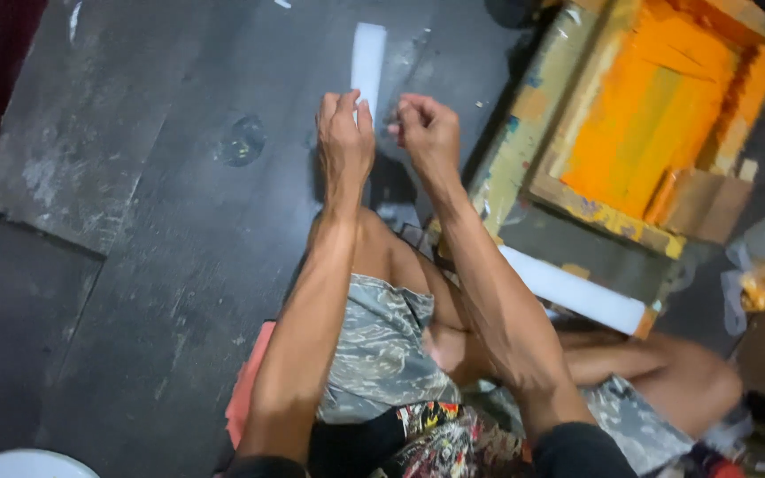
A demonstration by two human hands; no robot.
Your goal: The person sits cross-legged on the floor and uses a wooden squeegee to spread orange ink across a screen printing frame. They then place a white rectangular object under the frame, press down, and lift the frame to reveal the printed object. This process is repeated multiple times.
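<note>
I sit on the dark floor with both arms stretched forward over my knees. My left hand [344, 137] pinches the near end of a long white strip [368, 57] that runs away from me across the floor. My right hand [427, 131] is closed close beside it, fingertips pinched on something small that I cannot make out. The two hands nearly touch.
A wooden printing frame [524, 133] with an orange-stained screen [657, 115] lies at the right, a white tube [577, 292] against its near edge. A crumpled plastic bag [759, 283] sits at far right. A white bowl rim [24, 463] shows at bottom left.
</note>
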